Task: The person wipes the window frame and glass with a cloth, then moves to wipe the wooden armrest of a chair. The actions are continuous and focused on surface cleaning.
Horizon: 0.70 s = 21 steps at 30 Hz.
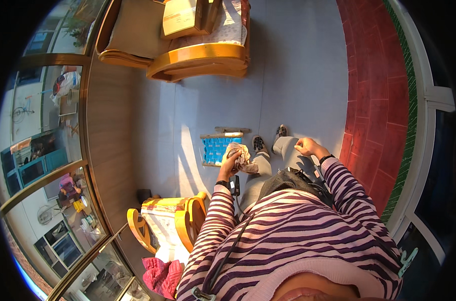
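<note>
My left hand [230, 164] grips a crumpled, pale cloth [238, 150] with pinkish-brown patches. It is held out in front of my left leg. Beyond the cloth, low on the floor, stands a small stool [216, 145] with a blue woven-strap seat and wooden bars; the cloth covers one corner of it from this view. My right hand [310, 146] hangs over my right thigh with its fingers loosely curled, and no object shows in it. Whether those fingers are fully closed is hard to see.
A wooden sofa [201, 56] bears a cardboard box [181, 17]. Near my left elbow stands a wooden armchair [164, 214], with a pink quilted garment [162, 276] behind it. Large windows [43, 135] line the left; red tiles [374, 98] run along the right.
</note>
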### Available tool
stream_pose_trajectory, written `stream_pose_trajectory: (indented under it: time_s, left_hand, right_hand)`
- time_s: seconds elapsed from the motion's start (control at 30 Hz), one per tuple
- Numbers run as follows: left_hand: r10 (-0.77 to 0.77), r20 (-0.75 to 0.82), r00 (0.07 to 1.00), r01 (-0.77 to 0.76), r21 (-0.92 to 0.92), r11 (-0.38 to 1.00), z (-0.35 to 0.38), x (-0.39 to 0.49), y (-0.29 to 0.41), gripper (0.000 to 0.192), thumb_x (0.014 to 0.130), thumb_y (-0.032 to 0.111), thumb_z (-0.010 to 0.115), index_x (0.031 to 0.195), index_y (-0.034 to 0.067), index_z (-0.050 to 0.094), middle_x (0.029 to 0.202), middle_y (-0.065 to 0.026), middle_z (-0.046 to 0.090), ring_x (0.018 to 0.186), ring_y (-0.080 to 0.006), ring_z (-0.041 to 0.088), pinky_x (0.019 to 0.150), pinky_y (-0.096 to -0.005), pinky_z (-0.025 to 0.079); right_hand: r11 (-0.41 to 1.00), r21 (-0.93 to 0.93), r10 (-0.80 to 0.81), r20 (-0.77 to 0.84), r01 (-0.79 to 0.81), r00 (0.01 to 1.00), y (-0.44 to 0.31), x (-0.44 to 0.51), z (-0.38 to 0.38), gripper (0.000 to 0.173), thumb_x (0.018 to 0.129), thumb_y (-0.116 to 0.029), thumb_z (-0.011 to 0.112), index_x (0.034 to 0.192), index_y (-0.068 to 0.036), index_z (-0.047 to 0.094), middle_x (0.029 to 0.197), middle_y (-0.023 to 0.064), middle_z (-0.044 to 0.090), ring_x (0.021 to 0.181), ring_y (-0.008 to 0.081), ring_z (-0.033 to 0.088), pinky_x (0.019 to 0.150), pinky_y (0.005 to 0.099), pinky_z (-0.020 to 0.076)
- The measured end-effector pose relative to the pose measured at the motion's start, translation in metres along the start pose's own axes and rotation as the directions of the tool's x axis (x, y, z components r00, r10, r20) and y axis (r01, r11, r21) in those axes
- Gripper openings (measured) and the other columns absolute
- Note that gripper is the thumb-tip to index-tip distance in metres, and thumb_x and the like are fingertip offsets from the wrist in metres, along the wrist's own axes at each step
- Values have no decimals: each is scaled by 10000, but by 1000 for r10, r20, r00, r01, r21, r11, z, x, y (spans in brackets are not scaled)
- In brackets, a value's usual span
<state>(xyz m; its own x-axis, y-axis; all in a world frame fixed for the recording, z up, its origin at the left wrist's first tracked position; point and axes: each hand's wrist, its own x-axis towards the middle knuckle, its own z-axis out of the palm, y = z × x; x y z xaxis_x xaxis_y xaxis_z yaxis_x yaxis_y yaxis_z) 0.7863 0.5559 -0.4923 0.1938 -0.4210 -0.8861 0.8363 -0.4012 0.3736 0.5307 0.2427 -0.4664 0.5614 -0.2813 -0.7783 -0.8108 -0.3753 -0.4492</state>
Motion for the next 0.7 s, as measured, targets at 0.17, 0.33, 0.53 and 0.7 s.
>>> stream_pose_trajectory:
  time_s: [0.17, 0.33, 0.53, 0.7]
  left_hand:
    - [20, -80, 997, -21, -14, 1000, -4, 36, 59, 377, 849, 260, 792, 1170, 121, 653, 1014, -33, 700, 847, -182, 698, 648, -329, 550]
    - [4, 17, 1000, -3, -50, 999, 25, 65, 124, 410, 919, 201, 723, 1292, 122, 574, 1088, -50, 700, 937, -210, 716, 719, -376, 605]
    - [111, 100, 989, -127, 168, 978, 76, 101, 195, 495, 949, 286, 699, 1375, 114, 515, 1237, -73, 660, 1089, -224, 670, 879, -378, 576]
    - [115, 59, 992, -127, 263, 956, 91, 141, 214, 381, 943, 254, 706, 1283, 128, 588, 1185, -36, 650, 1047, -168, 650, 800, -336, 573]
  right_hand:
    - [992, 69, 98, 128, -108, 987, 10, 0, 15, 389, 920, -387, 642, 1002, -20, 740, 963, 188, 746, 950, 325, 708, 854, 428, 544]
    - [968, 87, 198, 311, -236, 929, 26, 38, 3, 433, 974, -405, 584, 954, 1, 732, 786, 84, 744, 661, 202, 697, 661, 369, 557]
    - [946, 145, 243, 277, -290, 930, 32, 105, -23, 471, 988, -433, 550, 961, 9, 709, 832, 114, 714, 682, 253, 654, 682, 397, 547]
    - [944, 63, 300, 243, -323, 923, 6, 168, -23, 482, 981, -440, 567, 1060, 14, 708, 1014, 179, 722, 944, 352, 700, 828, 458, 549]
